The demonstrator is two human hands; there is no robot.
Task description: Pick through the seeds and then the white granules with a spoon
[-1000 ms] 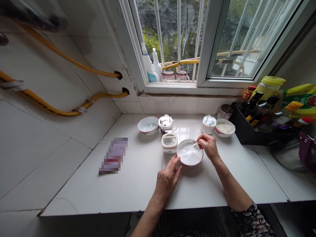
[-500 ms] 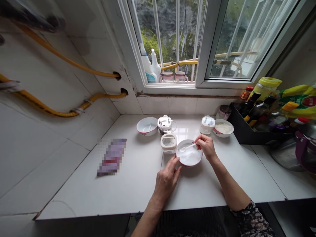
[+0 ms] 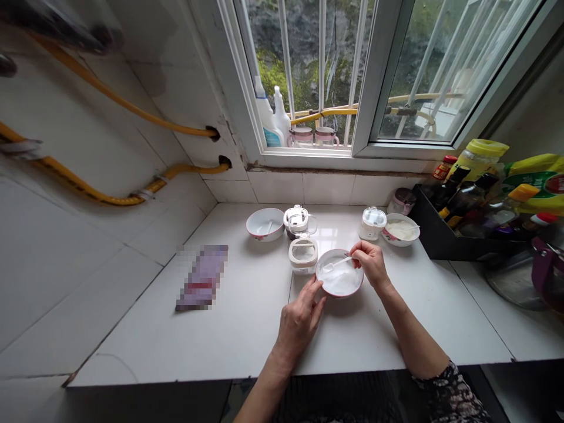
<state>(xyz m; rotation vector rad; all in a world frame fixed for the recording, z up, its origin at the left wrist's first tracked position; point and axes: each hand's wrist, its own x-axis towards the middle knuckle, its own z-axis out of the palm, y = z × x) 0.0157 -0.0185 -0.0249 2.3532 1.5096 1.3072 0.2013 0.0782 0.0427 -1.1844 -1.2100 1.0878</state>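
A white bowl [image 3: 340, 288] with a red rim stands on the counter, holding white powder or grains. My left hand [image 3: 299, 314] steadies its left side, fingertips on the rim and thumb low beside it. Between the pinched fingers of my right hand [image 3: 371, 263] is the handle of a small white spoon [image 3: 337, 264], whose bowl end dips over the white contents. Just left of the bowl stands a clear seasoning jar [image 3: 303, 257] with a pale lid frame. Behind that jar is another lidded jar [image 3: 296, 221] with dark contents.
An empty-looking floral bowl [image 3: 265, 225] with a spoon sits at the back left. Further right are a white-lidded jar [image 3: 372, 223] and a bowl of pale powder [image 3: 400, 230]. A black bin of bottles [image 3: 434, 235] lines the right side. A blurred purple packet [image 3: 203, 279] lies left.
The whole view has shifted slightly, moving everything a little to the right in the picture. Both hands keep their places at the bowl, and the spoon stays in it.
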